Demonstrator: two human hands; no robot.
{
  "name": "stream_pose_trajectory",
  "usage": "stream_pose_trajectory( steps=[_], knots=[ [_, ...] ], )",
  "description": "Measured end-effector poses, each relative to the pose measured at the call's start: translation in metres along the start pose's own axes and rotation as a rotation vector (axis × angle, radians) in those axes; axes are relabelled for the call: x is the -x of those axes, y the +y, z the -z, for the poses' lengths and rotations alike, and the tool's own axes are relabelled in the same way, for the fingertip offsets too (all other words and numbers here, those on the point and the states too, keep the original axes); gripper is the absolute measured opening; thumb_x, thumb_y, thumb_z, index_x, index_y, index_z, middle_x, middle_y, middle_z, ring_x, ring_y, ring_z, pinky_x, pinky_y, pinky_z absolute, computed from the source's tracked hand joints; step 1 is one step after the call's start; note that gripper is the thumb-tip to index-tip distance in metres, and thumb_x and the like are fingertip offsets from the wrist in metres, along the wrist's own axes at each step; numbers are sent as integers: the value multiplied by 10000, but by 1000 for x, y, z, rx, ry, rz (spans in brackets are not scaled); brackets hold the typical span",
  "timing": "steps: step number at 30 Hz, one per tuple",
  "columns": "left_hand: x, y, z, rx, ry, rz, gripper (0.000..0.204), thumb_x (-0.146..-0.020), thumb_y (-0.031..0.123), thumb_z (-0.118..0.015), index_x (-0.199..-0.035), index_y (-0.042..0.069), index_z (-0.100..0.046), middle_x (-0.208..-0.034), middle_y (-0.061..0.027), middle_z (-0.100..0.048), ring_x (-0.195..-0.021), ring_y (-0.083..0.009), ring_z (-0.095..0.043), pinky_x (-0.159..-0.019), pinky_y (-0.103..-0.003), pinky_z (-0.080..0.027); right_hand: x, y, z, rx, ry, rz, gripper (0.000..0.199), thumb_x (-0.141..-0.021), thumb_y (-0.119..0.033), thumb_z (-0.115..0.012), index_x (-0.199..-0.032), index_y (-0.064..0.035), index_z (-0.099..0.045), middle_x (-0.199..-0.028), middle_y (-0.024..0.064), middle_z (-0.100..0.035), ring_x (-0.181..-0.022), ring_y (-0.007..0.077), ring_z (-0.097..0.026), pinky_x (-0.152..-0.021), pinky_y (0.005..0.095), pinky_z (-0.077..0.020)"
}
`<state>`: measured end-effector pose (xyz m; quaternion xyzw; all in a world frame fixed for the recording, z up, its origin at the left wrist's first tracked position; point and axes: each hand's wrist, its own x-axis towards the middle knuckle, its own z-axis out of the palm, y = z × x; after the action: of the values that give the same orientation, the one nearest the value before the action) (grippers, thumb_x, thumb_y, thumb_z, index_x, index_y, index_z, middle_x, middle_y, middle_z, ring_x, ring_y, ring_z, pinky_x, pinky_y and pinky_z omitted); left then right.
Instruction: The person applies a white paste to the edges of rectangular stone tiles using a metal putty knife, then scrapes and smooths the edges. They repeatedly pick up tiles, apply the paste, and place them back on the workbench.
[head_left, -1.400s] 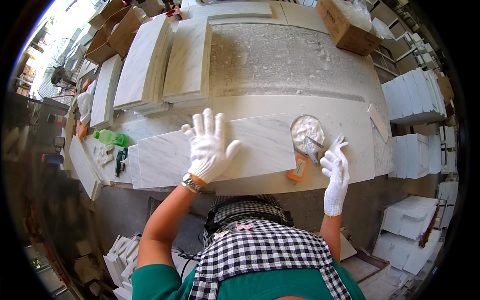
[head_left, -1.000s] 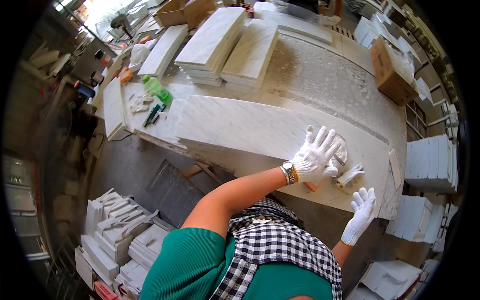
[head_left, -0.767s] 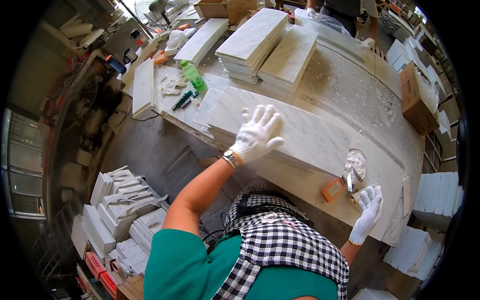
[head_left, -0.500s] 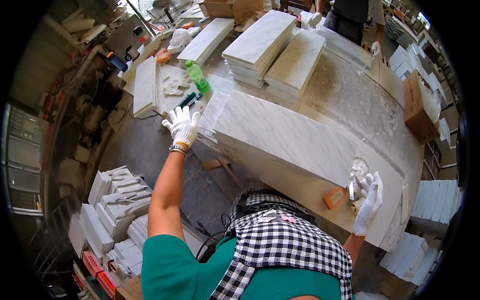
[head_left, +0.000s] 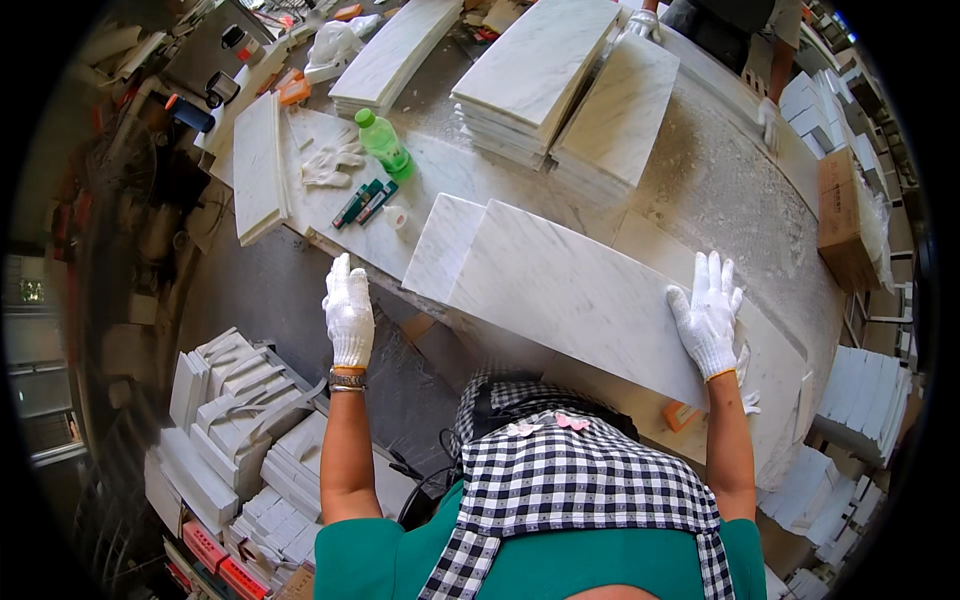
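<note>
Your right hand (head_left: pixel 708 318) lies flat, fingers spread, on the marble slab (head_left: pixel 570 295); left hand (head_left: pixel 349 312), at 9 o'clock, open, apparently touching nothing.

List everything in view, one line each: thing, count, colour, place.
marble slab: one, white veined, near table edge under the right hand
slab stacks: two, white, far side of table
green bottle: one, left part of table
markers: two, green, beside the bottle
spare gloves: white, left of the bottle
cardboard box: one, brown, right
tile stacks: many, white, floor at left
left hand: white glove, off the slab's left end
right hand: white glove, flat on the slab
</note>
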<state>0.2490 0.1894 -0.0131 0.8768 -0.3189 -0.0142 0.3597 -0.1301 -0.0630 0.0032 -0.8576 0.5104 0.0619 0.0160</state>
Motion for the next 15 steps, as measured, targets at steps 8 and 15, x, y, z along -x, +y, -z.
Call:
stream_pose_trajectory(
  steps=[8,15],
  knots=[
    [11,-48,-4,206,-18,100,500,-1097,297,-447,-1430,-69,-522,-1468,-253,-551,-1398,-377,-493,-1179,-418,-348,-51,-237,6,-145,13,709,909,-899,-616,-615,-1561,-44,-371,-1635,295,-262,-1522,494,-210,-1184,672,-158],
    [9,-1,-25,416,-156,113,559,-1136,340,-375,-1493,-84,-451,-1543,-205,-490,-1431,-276,-450,-1194,-378,-316,-31,-272,-13,-345,111,961,870,-851,-624,-667,-1489,-54,-514,-1620,247,-348,-1521,482,-250,-1141,744,-186]
  ],
)
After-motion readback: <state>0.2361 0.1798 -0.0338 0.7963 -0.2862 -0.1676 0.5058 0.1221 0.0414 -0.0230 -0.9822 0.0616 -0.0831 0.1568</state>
